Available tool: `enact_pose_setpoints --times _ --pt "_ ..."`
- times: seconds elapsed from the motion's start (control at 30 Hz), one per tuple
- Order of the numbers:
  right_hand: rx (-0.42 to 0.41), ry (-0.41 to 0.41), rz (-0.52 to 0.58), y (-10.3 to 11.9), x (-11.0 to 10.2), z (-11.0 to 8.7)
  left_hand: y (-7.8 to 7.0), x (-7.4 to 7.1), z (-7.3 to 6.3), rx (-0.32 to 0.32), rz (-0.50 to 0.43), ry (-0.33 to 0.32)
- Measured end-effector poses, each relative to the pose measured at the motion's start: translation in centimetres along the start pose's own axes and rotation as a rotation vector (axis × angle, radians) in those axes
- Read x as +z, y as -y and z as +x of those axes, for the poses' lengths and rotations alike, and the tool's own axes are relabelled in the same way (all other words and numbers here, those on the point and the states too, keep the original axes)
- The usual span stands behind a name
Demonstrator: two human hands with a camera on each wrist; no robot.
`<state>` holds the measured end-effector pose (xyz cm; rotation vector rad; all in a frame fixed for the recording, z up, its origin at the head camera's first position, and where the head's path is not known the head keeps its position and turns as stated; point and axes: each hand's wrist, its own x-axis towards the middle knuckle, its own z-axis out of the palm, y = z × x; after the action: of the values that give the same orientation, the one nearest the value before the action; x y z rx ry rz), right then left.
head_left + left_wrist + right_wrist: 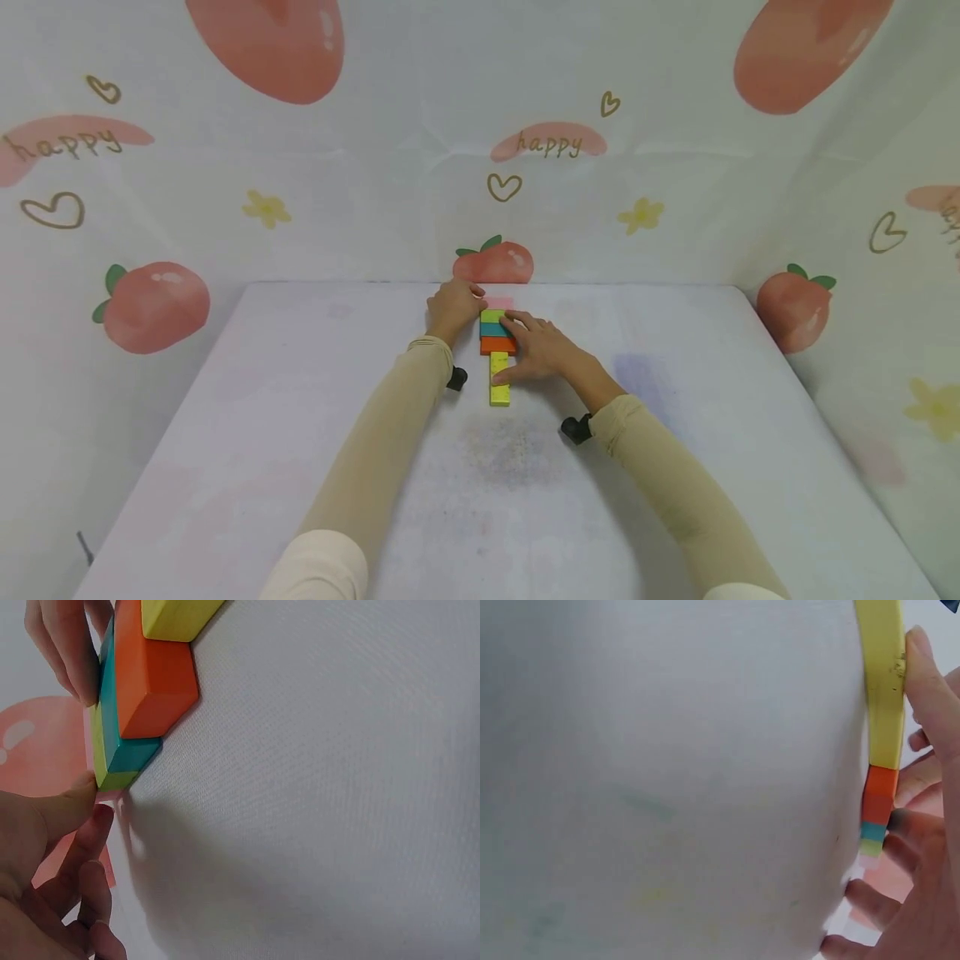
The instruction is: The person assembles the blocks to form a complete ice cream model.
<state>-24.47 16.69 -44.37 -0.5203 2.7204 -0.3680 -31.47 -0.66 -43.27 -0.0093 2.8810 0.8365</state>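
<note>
Several colored blocks lie in a row on the table. A long yellow block [499, 397] points toward me; crosswise beyond its far end lie an orange block [495, 345], a teal block [492, 330], a light green block [491, 317] and a pink block [498, 302]. My left hand [454, 308] is at the far left end of the row, its thumb and index finger pinching the pink block's corner [109, 796]. Over the row spreads my right hand [542, 346], thumb against the yellow block and extended fingers over the teal and green blocks.
The white table [300, 400] has faint stains and its far edge meets a patterned backdrop [390, 208]. Black wrist-mounted pieces show at the left cuff [457, 379] and right cuff [576, 430].
</note>
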Motion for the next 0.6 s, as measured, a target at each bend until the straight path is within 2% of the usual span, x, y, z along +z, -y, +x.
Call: enact_pose_setpoints --times 0.2,0.43,0.6 --pt "0.004 0.005 -0.023 0.21 -0.13 -0.14 0.05 -0.07 0.19 0.014 0.033 -0.016" --pt "0.005 0.035 -0.034 0.13 0.05 -0.28 0.19 -0.03 0.10 0.020 0.016 0.000" --pt "-0.012 0.029 -0.024 -0.39 0.24 -0.46 0.24 0.01 0.16 0.027 0.007 -0.031"
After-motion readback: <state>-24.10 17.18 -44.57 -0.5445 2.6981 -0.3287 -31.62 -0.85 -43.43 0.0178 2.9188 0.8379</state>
